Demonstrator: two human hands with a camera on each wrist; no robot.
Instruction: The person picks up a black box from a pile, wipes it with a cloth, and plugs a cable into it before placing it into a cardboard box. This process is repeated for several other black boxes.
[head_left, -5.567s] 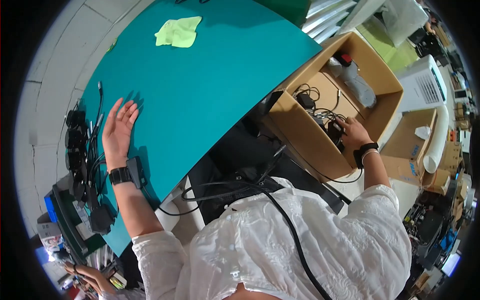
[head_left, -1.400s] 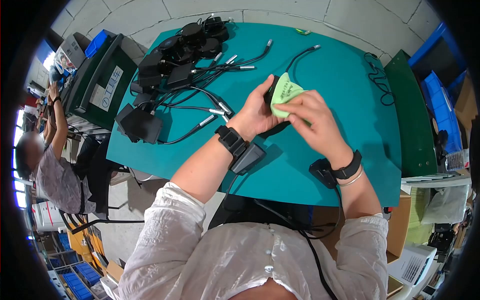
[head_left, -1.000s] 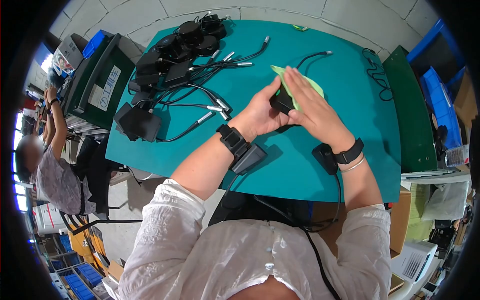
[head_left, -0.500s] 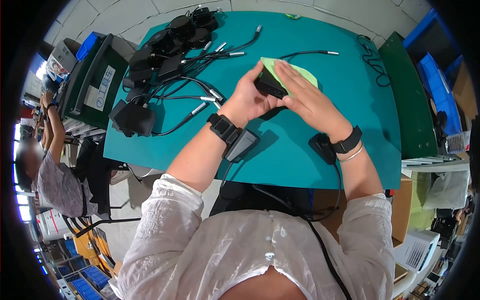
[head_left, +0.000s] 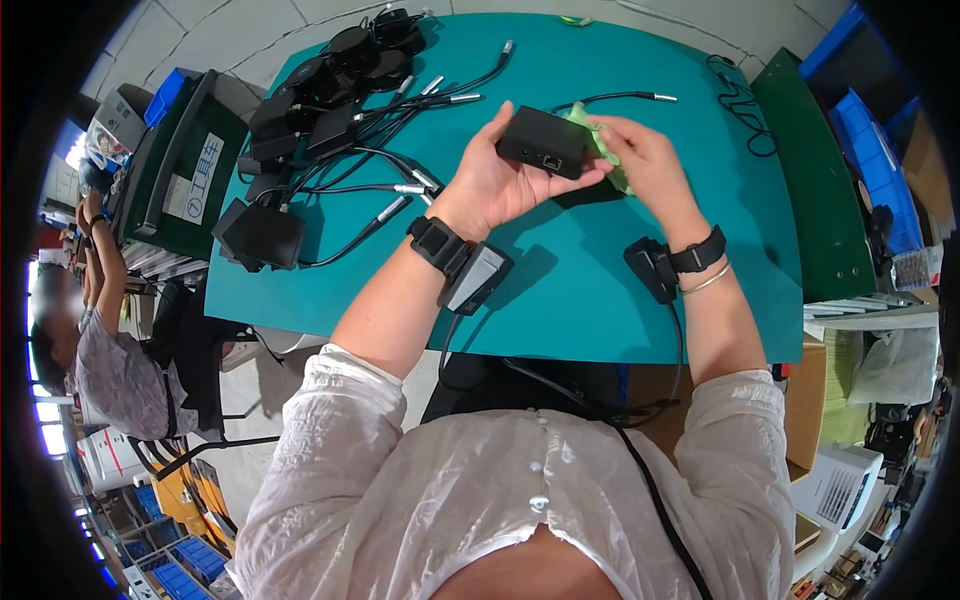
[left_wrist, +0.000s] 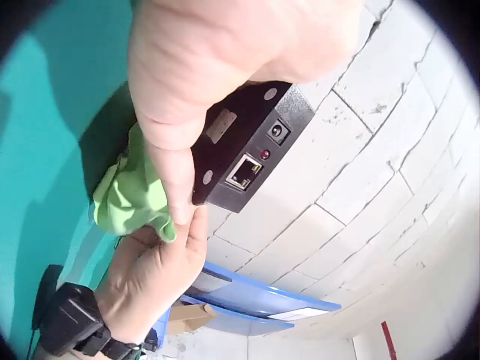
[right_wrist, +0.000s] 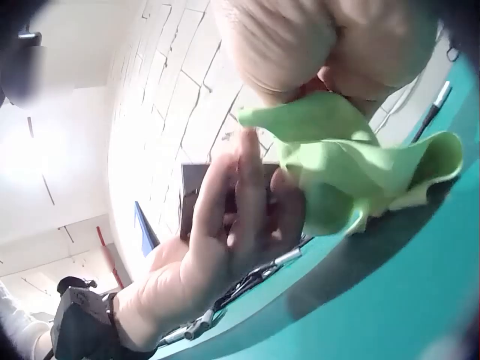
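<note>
My left hand [head_left: 490,185] grips a small black box [head_left: 545,140] over the table, thumb at one edge and fingers beneath it. In the left wrist view, one side of the box shows a network port [left_wrist: 244,173], a round power socket [left_wrist: 277,132] and a small red part between them. My right hand [head_left: 645,165] pinches a crumpled light-green cloth [right_wrist: 330,146] at the box's right end, close to the left fingertips. A black cable with a metal connector [head_left: 664,98] reaches out from behind the box to the right.
Several black boxes [head_left: 270,235] and round black units [head_left: 352,48] with metal-tipped cables crowd the left of the green table [head_left: 580,300]. A thin coiled cable [head_left: 745,115] lies at the right. A cardboard box [head_left: 808,400] stands below the right edge. Another person [head_left: 125,365] sits at left.
Earlier, my right hand was in the cardboard box and the cloth lay on the table. More recently, its palm pressed the cloth flat on the black box; now it bunches the cloth at the right end.
</note>
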